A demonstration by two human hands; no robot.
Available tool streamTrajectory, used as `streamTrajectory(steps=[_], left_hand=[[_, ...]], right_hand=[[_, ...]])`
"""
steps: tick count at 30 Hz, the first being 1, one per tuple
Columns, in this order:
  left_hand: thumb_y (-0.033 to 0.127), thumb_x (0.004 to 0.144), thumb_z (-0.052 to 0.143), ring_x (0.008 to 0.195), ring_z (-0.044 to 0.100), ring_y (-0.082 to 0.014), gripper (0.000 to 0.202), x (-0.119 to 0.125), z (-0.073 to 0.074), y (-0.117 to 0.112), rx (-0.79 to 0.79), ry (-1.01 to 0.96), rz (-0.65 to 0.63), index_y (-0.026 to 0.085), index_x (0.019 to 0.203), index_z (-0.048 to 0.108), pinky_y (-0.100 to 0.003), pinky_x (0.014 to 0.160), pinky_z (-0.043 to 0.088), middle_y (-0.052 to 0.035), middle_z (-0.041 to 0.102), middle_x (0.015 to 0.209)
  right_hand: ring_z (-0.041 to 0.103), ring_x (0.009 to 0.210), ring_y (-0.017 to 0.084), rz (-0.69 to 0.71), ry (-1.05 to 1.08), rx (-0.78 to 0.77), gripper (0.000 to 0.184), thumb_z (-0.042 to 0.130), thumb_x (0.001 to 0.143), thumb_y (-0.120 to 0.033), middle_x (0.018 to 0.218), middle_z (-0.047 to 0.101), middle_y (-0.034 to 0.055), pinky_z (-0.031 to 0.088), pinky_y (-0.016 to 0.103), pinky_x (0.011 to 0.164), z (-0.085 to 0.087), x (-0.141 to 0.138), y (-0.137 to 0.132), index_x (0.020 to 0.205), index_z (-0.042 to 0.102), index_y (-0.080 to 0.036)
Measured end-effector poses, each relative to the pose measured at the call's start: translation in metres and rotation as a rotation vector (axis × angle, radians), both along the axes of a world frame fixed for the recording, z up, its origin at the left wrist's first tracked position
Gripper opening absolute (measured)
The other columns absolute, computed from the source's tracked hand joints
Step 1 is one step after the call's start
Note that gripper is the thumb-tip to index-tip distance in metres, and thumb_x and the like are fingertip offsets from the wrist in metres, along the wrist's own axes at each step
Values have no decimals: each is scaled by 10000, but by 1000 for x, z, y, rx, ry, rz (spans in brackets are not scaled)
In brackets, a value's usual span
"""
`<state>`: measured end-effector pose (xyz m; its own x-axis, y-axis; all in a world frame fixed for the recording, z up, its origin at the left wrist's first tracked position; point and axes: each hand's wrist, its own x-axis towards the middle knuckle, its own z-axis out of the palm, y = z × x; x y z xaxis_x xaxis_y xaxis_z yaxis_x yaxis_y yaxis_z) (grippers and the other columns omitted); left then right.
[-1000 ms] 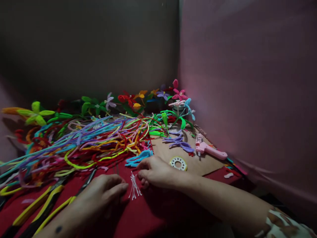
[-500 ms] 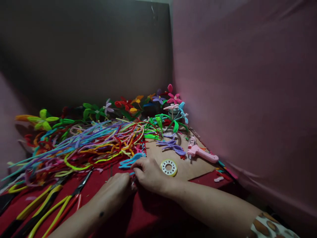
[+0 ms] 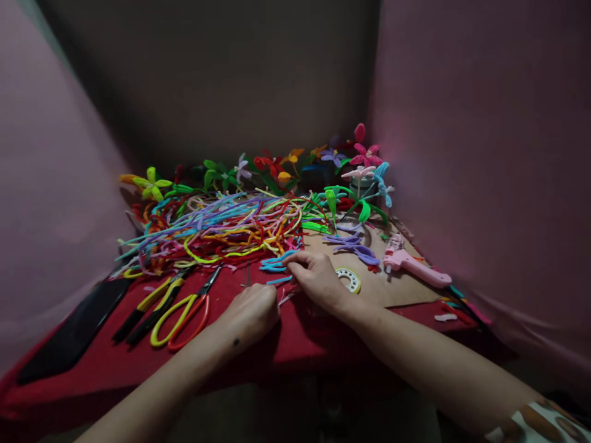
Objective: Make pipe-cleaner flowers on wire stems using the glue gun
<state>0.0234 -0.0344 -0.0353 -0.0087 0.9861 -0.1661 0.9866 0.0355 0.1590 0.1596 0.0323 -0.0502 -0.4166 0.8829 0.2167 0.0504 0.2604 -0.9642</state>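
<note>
My left hand [image 3: 256, 309] is closed low over the red cloth, with thin whitish strands [image 3: 286, 298] poking out at its right side. My right hand [image 3: 319, 280] is just beyond it, thumb and fingers drawn together. Its fingertips meet the edge of some looped blue pipe cleaner petals [image 3: 273, 264]; what sits between them, if anything, is hidden. A short straight blue pipe cleaner piece [image 3: 278, 281] lies below the petals, near the right thumb. Partly behind my right wrist is a white and yellow tape roll [image 3: 349, 280].
A heap of colourful pipe cleaners [image 3: 221, 227] fills the middle back, with pipe cleaner flowers [image 3: 270, 165] behind. Purple petals [image 3: 353, 246] and a pink glue gun [image 3: 415, 264] rest on cardboard [image 3: 401, 295]. Left lie pliers [image 3: 154, 304], scissors [image 3: 189, 314] and a black flat object [image 3: 76, 332].
The view has shifted, showing more of the table's left side and front edge. My hands have drawn apart slightly, and whitish strands now show beside my left hand.
</note>
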Motion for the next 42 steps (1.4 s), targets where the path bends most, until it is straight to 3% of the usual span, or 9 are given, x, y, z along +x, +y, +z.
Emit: streamTrajectory(steps=[4,7,10,13,19,26,33,37,42], left_hand=[[263,751,402,521,543,-153,218,-7,7,-1,73,-128,51,191,574,508,-240,484,313,-24,550,530],[325,764,401,368,431,-97,216,-8,14,-1,96,-448,213,193,607,469,-198,381,273,49,435,431],[376,732,480,270,297,-58,228,-4,20,1,59,-850,365,199,595,436,-174,301,204,96,345,370],[404,721,533,247,274,-45,260,-1,23,5,13,-1011,337,188,598,456,-163,270,192,99,360,358],[393,749,544,244,297,-48,263,-3,19,18,-39,-1125,234,172,613,499,-161,266,196,87,386,351],[389,747,558,264,350,-55,297,-15,29,29,-11,-1047,164,169,563,482,-170,285,257,63,434,366],[323,740,597,307,357,-47,175,-39,18,35,78,-1180,181,148,741,590,-164,320,264,66,472,420],[321,756,605,367,376,-38,188,-41,12,36,159,-1265,166,154,841,614,-157,365,279,64,482,485],[345,775,586,359,308,-32,280,-37,14,38,146,-1390,161,183,1002,611,-160,356,247,80,408,486]], right_hand=[[517,464,87,-55,202,-222,162,514,708,-220,617,600,-2,392,187,404,1,-1,4,778,644,-153],[502,431,79,-49,337,-381,133,553,662,-230,584,574,-16,370,172,352,2,-1,6,753,604,-148],[509,427,81,106,359,-514,152,626,611,-209,558,580,-15,382,184,376,2,-1,4,743,609,-137],[518,460,74,333,389,-607,206,706,595,-226,565,585,-10,377,188,428,-2,-2,3,758,641,-118],[467,449,49,311,489,-597,195,735,609,-275,556,566,-27,315,180,413,-6,-8,8,675,645,-115],[499,493,63,244,475,-629,161,744,585,-226,565,582,-24,339,189,446,4,-15,18,637,638,-117],[500,478,73,254,433,-649,122,708,641,-223,563,570,-5,325,199,424,-2,-22,18,651,652,-115],[523,484,77,324,372,-581,174,702,660,-277,578,581,1,331,192,422,-3,-22,15,663,635,-116],[415,385,45,370,192,-495,208,656,709,-328,530,551,-28,271,185,361,-2,-18,11,650,610,-134]])
